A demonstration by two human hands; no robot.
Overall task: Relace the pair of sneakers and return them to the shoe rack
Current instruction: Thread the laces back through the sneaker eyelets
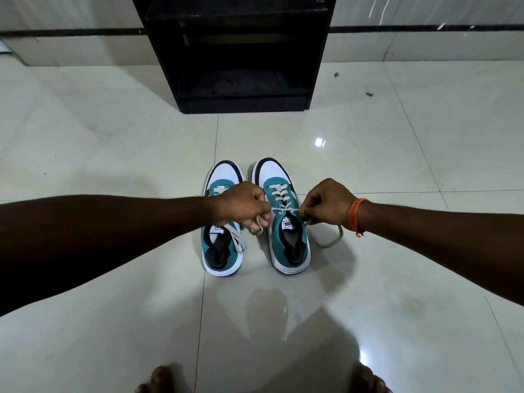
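Two teal and white sneakers stand side by side on the floor, toes pointing away from me. The right sneaker has its white lace threaded up the eyelets. My left hand and my right hand each pinch one end of that lace and hold it taut across the tongue. A loose lace end curls on the floor under my right hand. The left sneaker is partly hidden by my left hand; its lace ends hang loose over its side.
A black shoe rack with open shelves stands straight ahead against the wall, beyond the sneakers. The floor is glossy white tile. My bare toes show at the bottom edge. An orange thread band circles my right wrist.
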